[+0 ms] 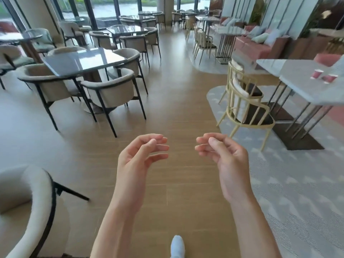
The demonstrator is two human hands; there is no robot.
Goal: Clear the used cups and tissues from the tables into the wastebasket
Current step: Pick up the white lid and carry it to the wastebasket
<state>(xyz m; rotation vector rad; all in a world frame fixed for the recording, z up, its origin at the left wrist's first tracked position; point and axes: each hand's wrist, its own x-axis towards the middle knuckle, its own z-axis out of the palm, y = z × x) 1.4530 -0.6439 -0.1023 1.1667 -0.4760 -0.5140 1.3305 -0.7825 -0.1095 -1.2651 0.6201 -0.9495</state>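
The fingers of the left hand (143, 153) were loosely curled and slightly spread, pinching nothing; those of the right hand (221, 151) curled the same way, also empty. Both hands hung palm-inward in front of the body over the wooden floor (178, 101), a carriage that reads as walking between pickups rather than reaching. One white shoe (177, 246) showed below them.

The task's things lay well apart from the fingers, up and to the right: two pink cups (324, 76) stood close together near the edge of a pale grey table (305, 84), likely left where someone drank. A cream metal chair (243, 103) stood between the hands and that table. No tissues or wastebasket could be made out.
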